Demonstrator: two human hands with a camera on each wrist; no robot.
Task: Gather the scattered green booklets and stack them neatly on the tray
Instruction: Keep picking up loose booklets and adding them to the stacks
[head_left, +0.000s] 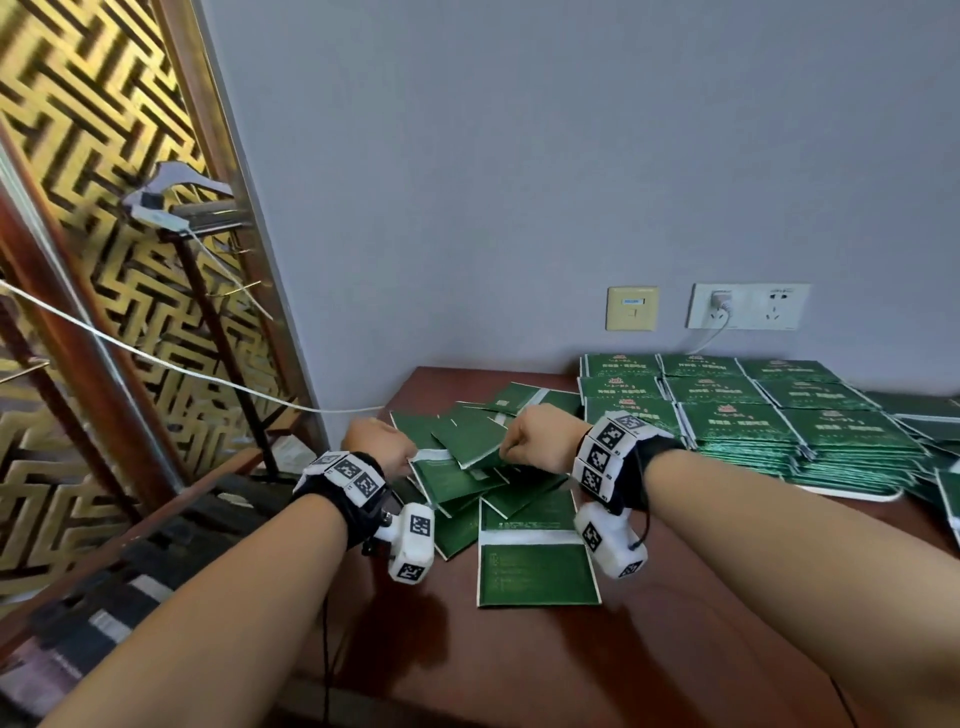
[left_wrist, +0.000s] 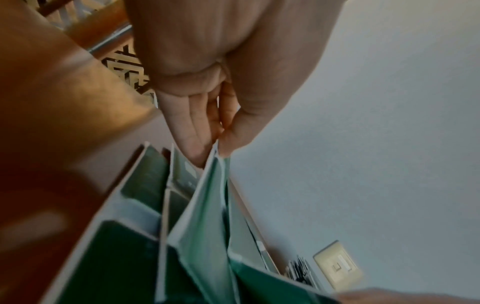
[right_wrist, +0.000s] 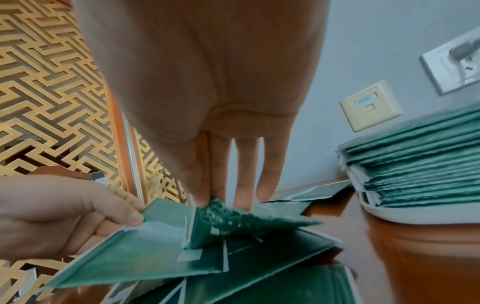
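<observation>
Several green booklets (head_left: 470, 480) lie scattered and overlapping on the brown table (head_left: 675, 649). My left hand (head_left: 408, 460) pinches the white-banded corner of one booklet (left_wrist: 205, 216) between thumb and fingers (left_wrist: 192, 144), lifting it at the pile's left edge. My right hand (head_left: 506, 449) pinches the corner of another booklet (right_wrist: 233, 224) that is tilted up above the pile. One booklet (head_left: 535, 556) lies flat, nearest me. To the right, a white tray (head_left: 857, 496) carries neat rows of stacked green booklets (head_left: 737, 421).
A grey wall with a beige socket plate (head_left: 631, 308) and a white outlet (head_left: 748, 305) with a plugged cable stands behind the table. A gold lattice screen (head_left: 104, 208) and a white cord (head_left: 156, 358) are at the left. More booklets (head_left: 930, 415) spill beyond the tray.
</observation>
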